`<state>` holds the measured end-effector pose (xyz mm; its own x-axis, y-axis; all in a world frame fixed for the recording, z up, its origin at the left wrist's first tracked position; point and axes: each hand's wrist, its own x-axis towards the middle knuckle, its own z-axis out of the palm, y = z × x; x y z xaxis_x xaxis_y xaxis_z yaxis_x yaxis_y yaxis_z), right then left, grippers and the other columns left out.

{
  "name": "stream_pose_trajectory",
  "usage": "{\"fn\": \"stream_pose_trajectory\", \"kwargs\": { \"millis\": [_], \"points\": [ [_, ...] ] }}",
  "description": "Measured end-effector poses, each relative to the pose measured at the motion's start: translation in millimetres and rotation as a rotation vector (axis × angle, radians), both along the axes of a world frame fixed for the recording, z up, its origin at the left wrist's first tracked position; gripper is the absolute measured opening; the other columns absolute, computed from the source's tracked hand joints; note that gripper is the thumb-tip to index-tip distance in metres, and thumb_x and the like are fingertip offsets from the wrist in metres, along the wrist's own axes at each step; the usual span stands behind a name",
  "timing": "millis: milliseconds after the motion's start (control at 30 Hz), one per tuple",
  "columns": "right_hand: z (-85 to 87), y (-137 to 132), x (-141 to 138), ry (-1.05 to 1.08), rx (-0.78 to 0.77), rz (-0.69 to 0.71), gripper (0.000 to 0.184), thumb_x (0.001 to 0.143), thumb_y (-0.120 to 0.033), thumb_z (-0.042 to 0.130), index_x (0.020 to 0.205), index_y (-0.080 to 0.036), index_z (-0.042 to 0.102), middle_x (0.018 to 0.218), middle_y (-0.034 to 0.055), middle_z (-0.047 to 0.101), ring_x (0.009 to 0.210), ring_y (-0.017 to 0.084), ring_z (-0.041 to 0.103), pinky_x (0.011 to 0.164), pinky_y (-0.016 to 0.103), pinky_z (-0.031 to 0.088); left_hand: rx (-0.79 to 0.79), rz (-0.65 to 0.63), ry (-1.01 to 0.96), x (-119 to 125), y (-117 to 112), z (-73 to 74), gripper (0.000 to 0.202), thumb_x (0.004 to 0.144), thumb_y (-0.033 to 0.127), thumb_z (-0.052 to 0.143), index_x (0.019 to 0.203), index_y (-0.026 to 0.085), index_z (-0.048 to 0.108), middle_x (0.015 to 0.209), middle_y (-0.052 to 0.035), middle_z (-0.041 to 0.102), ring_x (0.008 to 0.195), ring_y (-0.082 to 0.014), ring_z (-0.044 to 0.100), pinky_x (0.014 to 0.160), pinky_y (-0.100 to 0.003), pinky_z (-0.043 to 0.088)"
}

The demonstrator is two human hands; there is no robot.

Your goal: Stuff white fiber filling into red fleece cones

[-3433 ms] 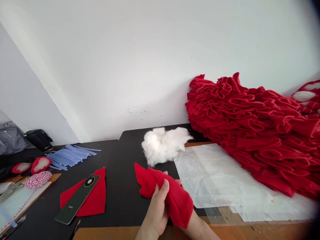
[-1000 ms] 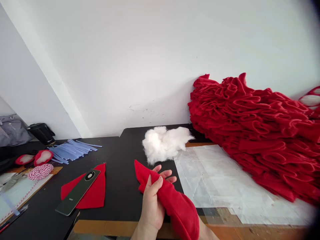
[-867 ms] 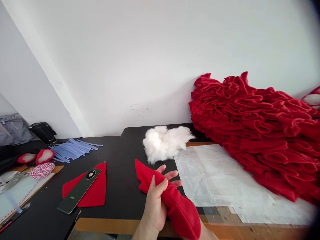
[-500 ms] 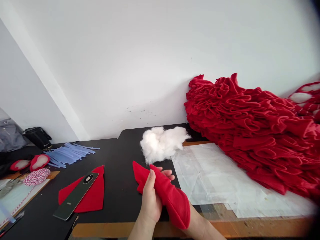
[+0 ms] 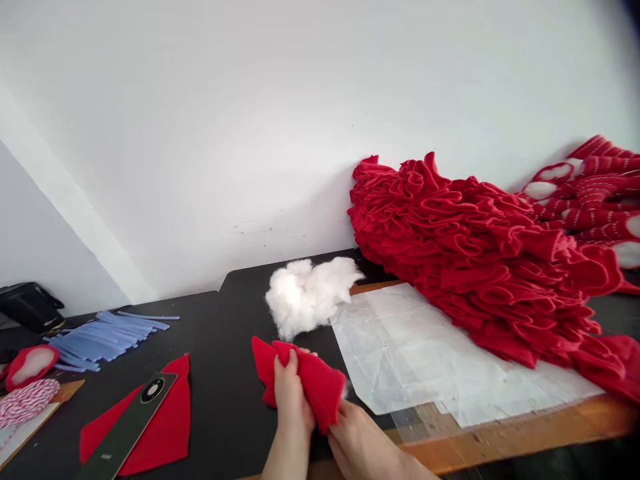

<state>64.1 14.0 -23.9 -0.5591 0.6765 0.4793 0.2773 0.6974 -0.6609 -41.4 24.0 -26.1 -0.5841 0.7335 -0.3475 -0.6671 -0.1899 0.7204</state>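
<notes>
My left hand (image 5: pixel 294 395) is closed round a red sewn fabric piece (image 5: pixel 320 383), thumb on top and the other fingers mostly hidden behind it. A pointed end of the cloth sticks out to the left. At the lower right end of the piece, my right hand (image 5: pixel 357 430) is closed against its edge, with its fingertips out of sight under the cloth. A small white wisp shows beside that edge. Just beyond my hands, a loose heap of white fibre stuffing (image 5: pixel 305 293) lies on the black tabletop (image 5: pixel 225 373).
A phone (image 5: pixel 133 420) rests on flat red fabric (image 5: pixel 167 433) at left. Behind are blue strips (image 5: pixel 107 337), red-and-white cord (image 5: pixel 30 402) and a black container (image 5: pixel 31 307). On the right, a large red fabric pile (image 5: pixel 480 247) covers part of a white sheet (image 5: pixel 400 347); striped stuffed pieces (image 5: pixel 595 190) lie beyond.
My right hand, mostly hidden behind the red piece before, now shows at its lower right end. The piece looks more bunched up. My view has turned to the right.
</notes>
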Motion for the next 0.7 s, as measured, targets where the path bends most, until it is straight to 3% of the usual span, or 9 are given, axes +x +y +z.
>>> {"fn": "stream_pose_trajectory", "kwargs": {
  "millis": [100,167,267,367,433,500,600,700],
  "points": [
    [2.6,24,41,-0.090,0.180,0.110,0.037,0.079,-0.005,0.039,0.090,-0.018,0.071,0.100,0.0093,0.072,0.095,0.019,0.067,0.081,0.030,0.057,0.014,0.039,0.096,-25,5,-5.2,0.019,0.074,0.029,0.069,0.080,0.021,0.053,0.067,0.0032,0.062,0.055,-0.0111,0.058,0.058,-0.024,0.048],
    [9.9,59,52,-0.174,0.336,-0.039,0.044,0.081,-0.002,0.038,0.112,-0.019,0.064,0.127,0.0118,0.059,0.122,0.025,0.051,0.097,0.043,0.049,0.027,-0.029,0.191,-38,5,1.7,0.022,0.072,0.032,0.072,0.081,0.022,0.055,0.068,0.0035,0.061,0.056,-0.0102,0.056,0.057,-0.022,0.047],
    [21.9,128,40,-0.387,0.463,-0.248,0.062,0.079,-0.002,0.051,0.136,-0.026,0.045,0.151,0.0077,0.030,0.140,0.037,0.018,0.107,0.061,0.027,0.024,-0.189,0.316,-43,15,26.0,0.026,0.069,0.035,0.074,0.085,0.022,0.059,0.074,0.0014,0.064,0.058,-0.0104,0.056,0.055,-0.021,0.046],
    [20.5,190,12,-0.529,0.349,-0.203,0.082,0.070,0.001,0.065,0.138,-0.037,0.039,0.157,0.0036,0.011,0.140,0.043,0.003,0.103,0.071,0.019,0.085,-0.357,0.393,-35,45,50.8,0.031,0.071,0.038,0.072,0.095,0.021,0.062,0.081,-0.0030,0.067,0.057,-0.0113,0.057,0.050,-0.021,0.045],
    [9.5,217,-2,-0.522,0.218,-0.127,0.070,0.072,-0.001,0.064,0.131,-0.035,0.049,0.155,0.0055,0.020,0.139,0.041,0.015,0.101,0.067,0.026,0.112,-0.472,0.420,-28,75,57.1,0.038,0.071,0.039,0.071,0.102,0.019,0.063,0.074,-0.0044,0.067,0.051,-0.0116,0.056,0.047,-0.021,0.043],
    [-5.6,231,-9,-0.462,0.151,-0.069,0.047,0.079,-0.003,0.055,0.118,-0.029,0.062,0.145,0.0081,0.040,0.130,0.033,0.037,0.100,0.056,0.035,0.075,-0.548,0.436,-25,106,51.0,0.040,0.070,0.040,0.071,0.103,0.017,0.064,0.065,-0.0040,0.065,0.044,-0.0127,0.054,0.044,-0.024,0.042],
    [-24.3,235,-8,-0.320,0.093,-0.007,0.035,0.080,-0.003,0.047,0.098,-0.022,0.070,0.118,0.0086,0.062,0.107,0.023,0.055,0.096,0.043,0.041,-0.015,-0.522,0.457,-25,143,23.7,0.031,0.067,0.038,0.073,0.091,0.021,0.065,0.061,-0.0028,0.064,0.046,-0.0165,0.058,0.048,-0.029,0.046],
    [-30.2,234,-4,-0.124,-0.026,0.044,0.029,0.074,-0.002,0.048,0.079,-0.019,0.071,0.092,0.0053,0.068,0.090,0.020,0.059,0.088,0.036,0.046,-0.063,-0.458,0.507,-28,162,-5.9,0.026,0.066,0.035,0.074,0.087,0.025,0.064,0.068,-0.0025,0.067,0.060,-0.0205,0.064,0.059,-0.033,0.050]
  ]
}}
